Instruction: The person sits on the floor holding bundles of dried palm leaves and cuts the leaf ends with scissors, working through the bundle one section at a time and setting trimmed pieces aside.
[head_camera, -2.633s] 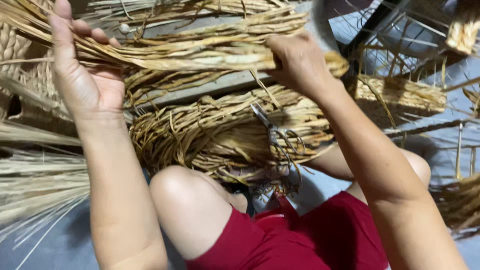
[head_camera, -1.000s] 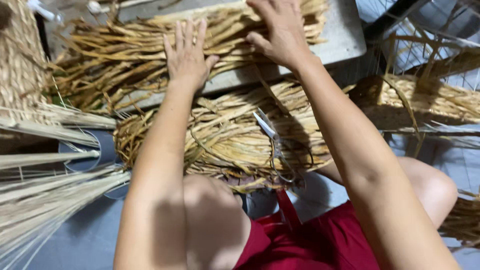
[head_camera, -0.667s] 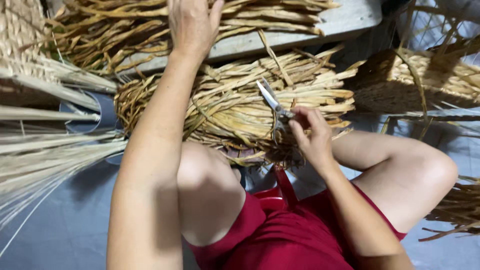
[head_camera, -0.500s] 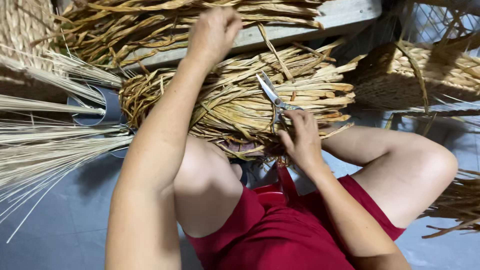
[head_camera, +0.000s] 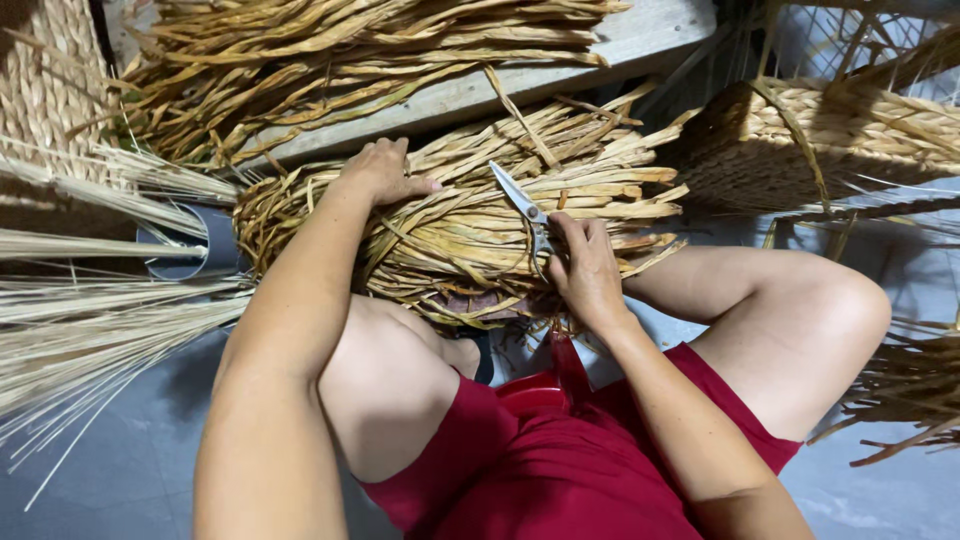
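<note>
The scissors lie at frame centre on the bundle of dried straw strips, blades pointing up-left, handles toward the lower right. The right hand is on those handles, fingers curled around them, so it is the nearer hand. The left hand rests loosely on the bundle, upper left of the blades, grasping nothing.

Grey floor under straw bundles and a woven basket.
</note>
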